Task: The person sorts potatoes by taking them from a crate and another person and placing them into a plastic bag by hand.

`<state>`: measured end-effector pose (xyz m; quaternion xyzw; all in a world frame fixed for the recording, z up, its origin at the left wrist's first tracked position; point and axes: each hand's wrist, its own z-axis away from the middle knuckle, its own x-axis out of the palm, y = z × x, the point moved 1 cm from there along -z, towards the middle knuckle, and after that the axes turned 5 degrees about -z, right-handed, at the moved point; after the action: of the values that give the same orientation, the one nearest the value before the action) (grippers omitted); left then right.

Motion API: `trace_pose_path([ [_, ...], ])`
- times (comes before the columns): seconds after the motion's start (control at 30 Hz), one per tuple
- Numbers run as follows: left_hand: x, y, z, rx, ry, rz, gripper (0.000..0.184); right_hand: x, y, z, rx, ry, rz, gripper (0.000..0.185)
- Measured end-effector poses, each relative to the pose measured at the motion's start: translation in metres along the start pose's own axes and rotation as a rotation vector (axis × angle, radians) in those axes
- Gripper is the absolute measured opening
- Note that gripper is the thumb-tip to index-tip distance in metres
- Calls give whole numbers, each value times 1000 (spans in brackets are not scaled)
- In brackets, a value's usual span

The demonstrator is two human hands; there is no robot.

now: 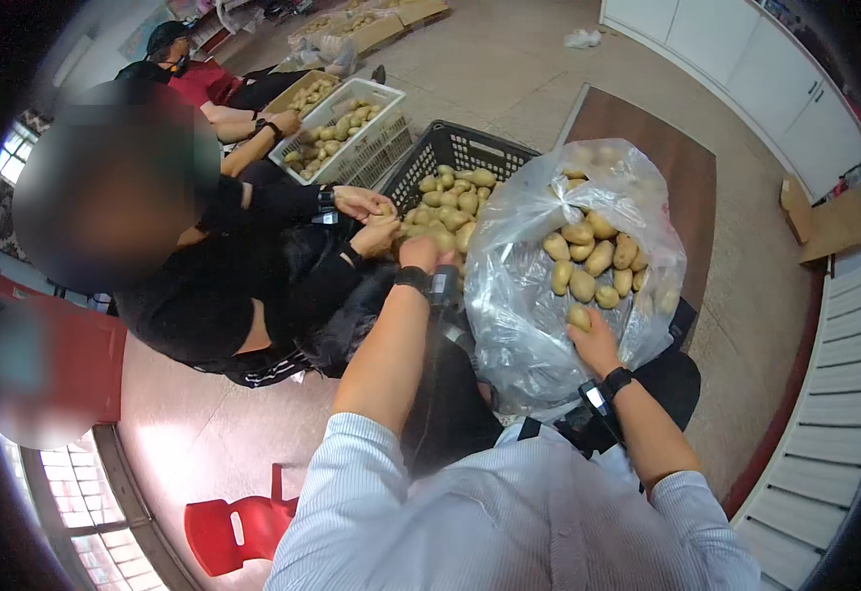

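Potatoes [598,258] lie inside a large clear plastic bag [502,286] in front of me. My right hand [596,342] is at the near part of the bag, its fingers closed on a potato [579,316]. My left hand [421,258] reaches over the near end of a black crate [470,141] full of potatoes [458,197]; its fingers are blurred and partly hidden, so whether it holds anything is unclear. Just left of it, a co-worker's two hands [376,234] hold a small potato at the crate's edge.
A white crate [383,148] of potatoes stands beyond the co-worker at my left. Farther back sits another person [209,87]. A brown board [689,163] lies behind the bag. White cabinets [736,59] line the right, and a red chair [238,532] is at lower left.
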<state>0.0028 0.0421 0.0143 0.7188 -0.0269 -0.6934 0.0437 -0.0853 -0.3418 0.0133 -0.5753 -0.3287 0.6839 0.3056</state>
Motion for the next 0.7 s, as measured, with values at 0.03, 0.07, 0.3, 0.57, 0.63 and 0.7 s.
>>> trace_pose_path([
  [0.03, -20, 11, 4, -46, -67, 184, 25, 0, -2, 0, 11, 11, 3, 45],
  [0.07, -30, 21, 5, -52, -107, 278, 23, 0, -4, 0, 32, -27, -70, 45],
  [0.3, -48, 81, 10, -517, -452, 1531, 31, 8, -26, -8, 147, -162, -323, 45],
  [0.57, -74, 138, 25, -291, -849, 1428, 39, 9, -100, -32, 45, -339, -554, 41],
  [0.63, -68, 143, 22, -255, -853, 1470, 37, 12, -105, -37, 52, -368, -551, 40],
  [0.7, -64, 144, 20, -224, -861, 1516, 35, 17, -103, -40, -127, -286, -629, 31],
])
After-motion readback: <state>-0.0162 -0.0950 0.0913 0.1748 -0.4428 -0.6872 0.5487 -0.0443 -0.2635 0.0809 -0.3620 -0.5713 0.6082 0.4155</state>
